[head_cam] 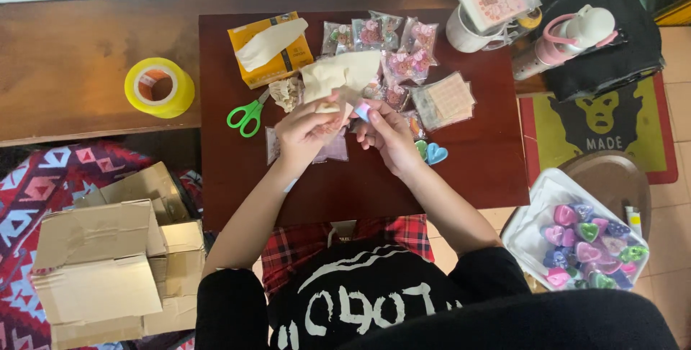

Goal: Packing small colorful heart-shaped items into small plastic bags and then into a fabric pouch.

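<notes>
Single view from a head-worn camera, looking almost straight down over the wearer's chest and forearms. Close enough to fill the middle with a small dark red wooden table (461, 177). Top edge reaching a long brown wooden bench (72, 55); right edge, tiled floor (673, 199).

It looked like a home used for small craft packing. A low dark wooden table (461, 177) stood on a tiled floor (676, 199), with a patterned rug (43, 177) and a doormat (612, 134) beside it. Cardboard boxes (108, 271), a tape roll (159, 87), scissors (247, 115) and little bagged trinkets (403, 58) lay about.
</notes>
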